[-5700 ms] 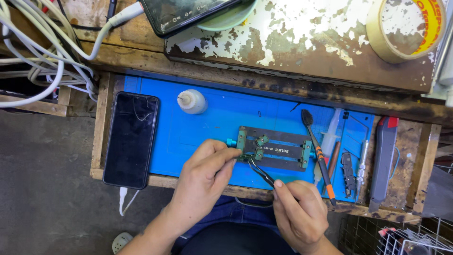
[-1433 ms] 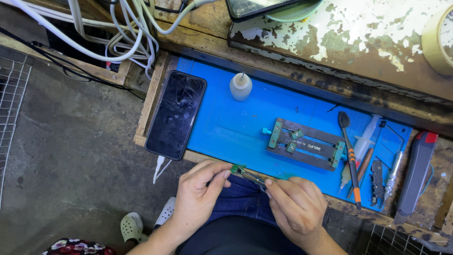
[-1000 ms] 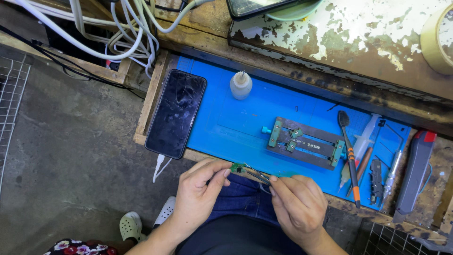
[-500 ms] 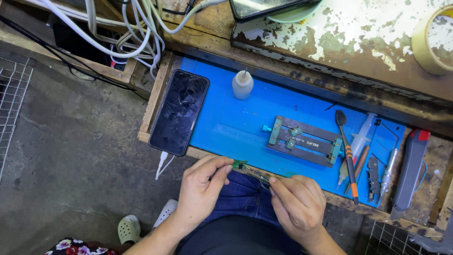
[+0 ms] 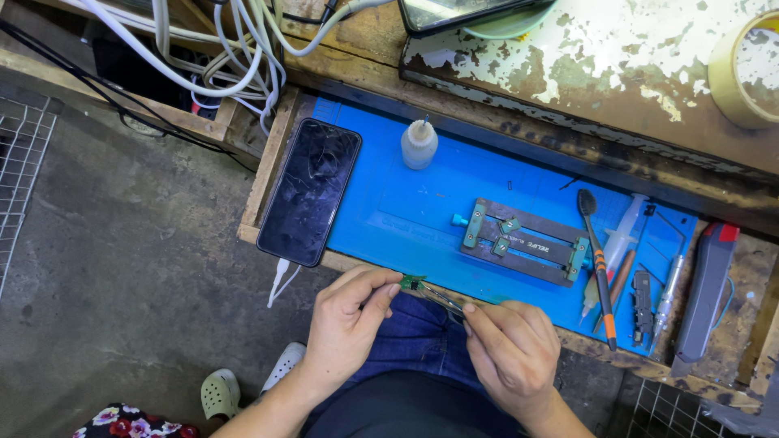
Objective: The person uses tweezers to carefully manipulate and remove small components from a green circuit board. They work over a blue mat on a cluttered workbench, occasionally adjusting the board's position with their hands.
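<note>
Head view looks straight down on a person seated at a low wooden bench. Both hands are drawn close together over the lap, just off the near edge of the blue work mat (image 5: 422, 203). The left hand (image 5: 345, 324) pinches a small green circuit board (image 5: 411, 283) at its fingertips, thumb and forefinger closed on it. The right hand (image 5: 510, 347) is closed around a pair of tweezers (image 5: 442, 298), whose tips reach up to the little board, so the part sits between the two hands, clear of the mat.

On the mat, well apart from the hands, a metal board-holding clamp (image 5: 523, 242) lies empty. To its right lie a black brush with an orange band (image 5: 596, 259), a syringe (image 5: 621, 239) and a few slim tools. A small white squeeze bottle (image 5: 419, 144) stands near the mat's far edge. A dark phone with a cracked screen (image 5: 310, 191) lies at the mat's left end, a white cable beneath it. Tangled white cords (image 5: 219, 57) crowd the far left corner, and a tape roll (image 5: 742, 69) sits on the flaking shelf.
</note>
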